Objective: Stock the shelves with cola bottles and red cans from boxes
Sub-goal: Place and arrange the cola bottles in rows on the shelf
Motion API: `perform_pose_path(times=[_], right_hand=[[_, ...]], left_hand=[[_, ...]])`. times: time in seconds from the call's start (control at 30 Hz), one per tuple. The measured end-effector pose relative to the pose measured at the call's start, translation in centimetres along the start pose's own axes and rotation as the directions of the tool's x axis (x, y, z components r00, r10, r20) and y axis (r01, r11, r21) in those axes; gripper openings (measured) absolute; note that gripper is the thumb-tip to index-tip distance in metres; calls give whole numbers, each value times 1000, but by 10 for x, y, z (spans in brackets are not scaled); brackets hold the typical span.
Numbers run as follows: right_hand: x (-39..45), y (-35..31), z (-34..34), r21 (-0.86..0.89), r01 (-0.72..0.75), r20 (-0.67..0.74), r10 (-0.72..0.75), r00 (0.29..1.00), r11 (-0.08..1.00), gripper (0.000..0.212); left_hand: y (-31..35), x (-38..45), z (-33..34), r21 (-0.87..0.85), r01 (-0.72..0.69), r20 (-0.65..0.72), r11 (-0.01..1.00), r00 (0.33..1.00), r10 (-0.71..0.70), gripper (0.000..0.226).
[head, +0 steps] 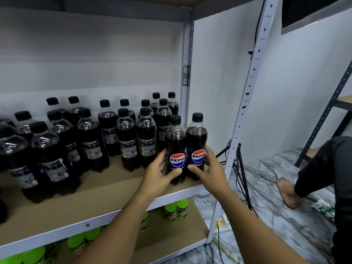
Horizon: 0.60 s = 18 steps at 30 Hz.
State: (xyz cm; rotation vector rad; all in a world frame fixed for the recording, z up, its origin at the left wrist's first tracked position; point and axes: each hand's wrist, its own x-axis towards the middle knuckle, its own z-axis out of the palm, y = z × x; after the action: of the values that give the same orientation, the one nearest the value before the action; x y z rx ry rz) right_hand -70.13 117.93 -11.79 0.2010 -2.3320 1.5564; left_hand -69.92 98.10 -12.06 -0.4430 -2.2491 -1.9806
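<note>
Two cola bottles with black caps stand side by side at the right front corner of the brown shelf board [106, 193], labels facing me. My left hand [159, 174] grips the left bottle [175, 141] around its lower half, thumb across the front. My right hand [208, 168] grips the right bottle [196, 138] the same way. Behind and to the left, several more cola bottles [127, 136] stand in rows with their back labels showing. No red cans or boxes are in view.
The grey shelf upright [247, 103] rises just right of the bottles. Green soda bottles [176, 209] stand on the shelf below. A person's foot and dark trouser leg [289, 193] are on the marble floor at right, near black cables and a dark rack.
</note>
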Motion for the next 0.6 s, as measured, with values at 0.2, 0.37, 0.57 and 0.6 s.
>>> perform_pose_path(times=[0.2,0.37,0.57,0.6], right_hand=[[-5,-43,8,-110,162,-335,-191,923,981,79],[20,-116,20,-351,326,-448,-464,764,878,54],[59,-193,58,-319,501,-154,-566,810,804,34],[68,-199,69,-288,457,-101,-501,860,842,35]], left_hand=[[12,-8,-35,56,-18,-228,998,973,30,52],[46,6,-90,245,-134,-436,960,870,233,27],[82,45,-140,405,-103,-459,908,837,300,42],[87,52,-144,400,-79,-442,913,856,268,44]])
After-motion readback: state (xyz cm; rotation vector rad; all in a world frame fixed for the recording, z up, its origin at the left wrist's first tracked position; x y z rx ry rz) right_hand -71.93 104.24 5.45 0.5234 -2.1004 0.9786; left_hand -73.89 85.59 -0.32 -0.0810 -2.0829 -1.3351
